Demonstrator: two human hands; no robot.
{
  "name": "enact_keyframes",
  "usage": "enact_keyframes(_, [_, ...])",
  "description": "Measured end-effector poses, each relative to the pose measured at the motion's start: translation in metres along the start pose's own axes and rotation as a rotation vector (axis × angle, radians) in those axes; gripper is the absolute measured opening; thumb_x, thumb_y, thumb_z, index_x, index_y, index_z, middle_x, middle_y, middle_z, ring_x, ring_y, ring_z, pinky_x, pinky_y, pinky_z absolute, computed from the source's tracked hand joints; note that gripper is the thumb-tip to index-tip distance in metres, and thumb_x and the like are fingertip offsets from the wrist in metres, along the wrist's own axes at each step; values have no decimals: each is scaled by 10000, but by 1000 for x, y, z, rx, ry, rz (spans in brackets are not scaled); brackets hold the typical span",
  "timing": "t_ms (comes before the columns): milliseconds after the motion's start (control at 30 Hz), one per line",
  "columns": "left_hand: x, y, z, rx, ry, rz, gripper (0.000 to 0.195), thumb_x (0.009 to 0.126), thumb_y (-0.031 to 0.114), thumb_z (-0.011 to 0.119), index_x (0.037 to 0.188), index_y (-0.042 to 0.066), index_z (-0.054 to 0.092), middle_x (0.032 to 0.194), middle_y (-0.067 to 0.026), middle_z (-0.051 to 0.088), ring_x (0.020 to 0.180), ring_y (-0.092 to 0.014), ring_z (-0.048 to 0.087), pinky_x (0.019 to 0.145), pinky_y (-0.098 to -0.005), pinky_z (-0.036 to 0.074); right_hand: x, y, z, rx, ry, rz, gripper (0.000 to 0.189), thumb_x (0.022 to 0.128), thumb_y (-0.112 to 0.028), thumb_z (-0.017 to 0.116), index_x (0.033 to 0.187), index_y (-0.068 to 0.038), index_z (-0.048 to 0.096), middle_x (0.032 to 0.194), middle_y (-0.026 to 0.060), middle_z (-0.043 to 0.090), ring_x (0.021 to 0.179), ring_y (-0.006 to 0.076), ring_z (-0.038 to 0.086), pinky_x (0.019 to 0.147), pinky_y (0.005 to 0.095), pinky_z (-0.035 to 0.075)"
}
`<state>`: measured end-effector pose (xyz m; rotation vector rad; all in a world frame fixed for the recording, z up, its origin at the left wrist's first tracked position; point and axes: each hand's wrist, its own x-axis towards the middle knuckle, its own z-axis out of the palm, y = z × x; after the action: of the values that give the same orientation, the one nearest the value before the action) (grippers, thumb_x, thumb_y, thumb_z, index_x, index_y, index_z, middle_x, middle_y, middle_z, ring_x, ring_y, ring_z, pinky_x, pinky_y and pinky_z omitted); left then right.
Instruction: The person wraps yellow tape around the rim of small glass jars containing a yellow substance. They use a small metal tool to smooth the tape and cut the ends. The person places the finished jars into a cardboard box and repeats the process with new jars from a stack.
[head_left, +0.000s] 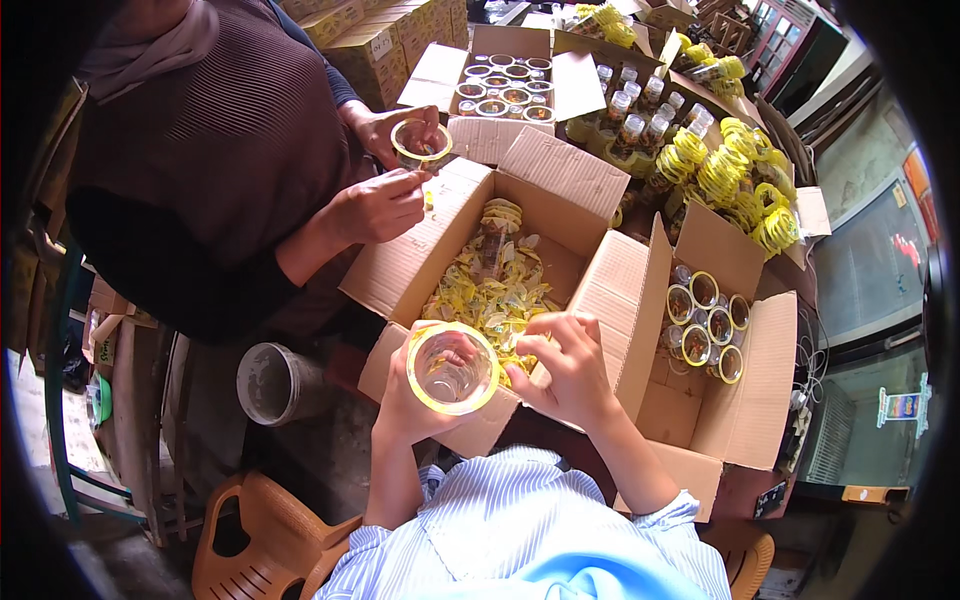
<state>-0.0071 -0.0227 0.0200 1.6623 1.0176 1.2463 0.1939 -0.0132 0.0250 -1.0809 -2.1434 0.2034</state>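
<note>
My left hand (397, 412) is wrapped around a clear plastic cup (454, 371) with a yellow rim, its open mouth facing up toward me. Just right of the cup is my right hand (568, 364), fingers bent and apart, with nothing visible between them. Both hands are over the near side of an open cardboard box (559, 255). Inside it lies a heap of yellow and clear plastic scraps (487, 292). A stack of nested yellow-rimmed cups (496, 232) rests on the scraps.
Across the box, a co-worker's hands (382, 206) hold another yellow-rimmed cup (421, 144). A right-hand carton (757, 375) and a far carton (577, 82) contain cups. Stacked cups (727, 172) lie at back right. A bucket (268, 384) and plastic chair (262, 532) stand left.
</note>
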Motion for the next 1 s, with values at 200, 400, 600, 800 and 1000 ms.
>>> enact_keyframes(200, [6, 3, 4, 42, 41, -20, 543, 553, 107, 807, 1004, 38, 513, 895, -50, 594, 804, -124, 610, 700, -248, 503, -17, 26, 45, -344, -251, 194, 508, 731, -173, 658, 1207, -76, 508, 1148, 99, 480, 1001, 200, 501, 869, 360, 308])
enact_keyframes(400, [8, 6, 3, 179, -17, -121, 504, 564, 143, 803, 976, 24, 538, 879, -69, 593, 801, -155, 613, 691, -264, 501, -2, 5, 10, 238, -7, 119, 314, 725, -147, 684, 1033, -148, 624, 938, 48, 562, 825, 173, 557, 785, 326, 335])
enact_keyframes(600, [13, 12, 2, 166, -177, -144, 503, 555, 174, 796, 958, -14, 560, 857, -104, 589, 780, -193, 612, 690, -295, 498, 15, -21, -11, 432, -196, -117, 93, 759, -140, 663, 837, -150, 615, 826, 15, 559, 775, 164, 553, 735, 302, 349])
enact_keyframes(800, [15, 7, 3, 217, -247, -138, 483, 558, 198, 778, 937, -27, 579, 839, -130, 579, 760, -217, 605, 689, -319, 489, 18, -24, -16, 253, -285, -165, 89, 762, -99, 639, 823, -120, 578, 814, 15, 559, 755, 175, 558, 730, 319, 377])
enact_keyframes(1000, [16, -1, 3, 162, -290, -141, 464, 575, 197, 753, 941, -32, 581, 859, -141, 586, 782, -221, 608, 707, -315, 487, 12, -23, -3, 254, -269, -174, 118, 743, -94, 594, 829, -41, 533, 845, 89, 538, 788, 222, 553, 723, 334, 390])
